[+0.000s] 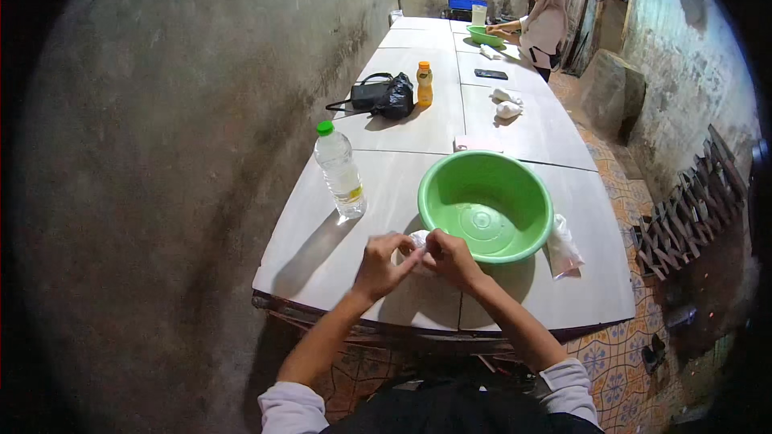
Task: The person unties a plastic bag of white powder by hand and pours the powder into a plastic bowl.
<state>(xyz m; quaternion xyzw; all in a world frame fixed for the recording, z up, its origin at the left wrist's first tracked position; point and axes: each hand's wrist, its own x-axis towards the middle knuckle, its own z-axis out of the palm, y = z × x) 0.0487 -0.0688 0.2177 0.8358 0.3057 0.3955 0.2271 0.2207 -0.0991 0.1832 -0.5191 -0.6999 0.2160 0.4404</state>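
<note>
Just in front of the green basin point(485, 249), my left hand point(386, 264) and my right hand point(452, 259) meet over a small white bag point(419, 238). The fingers of both are closed in a pinch at its top, and they cover most of it. Whether the bag is knotted cannot be made out. Nothing lies inside the wide round basin. Against its right side rests a clear plastic bag with white contents point(564, 249). A clear water bottle with a green cap point(339, 173) stands upright to the left of the basin.
Farther up the long pale table point(386, 181) are a black bag point(394, 96), an orange juice bottle point(425, 87), white bundles point(507, 104) and a phone point(490, 74). At the far end a person point(544, 20) works over another green basin point(484, 37). A wall point(217, 112) runs along the left.
</note>
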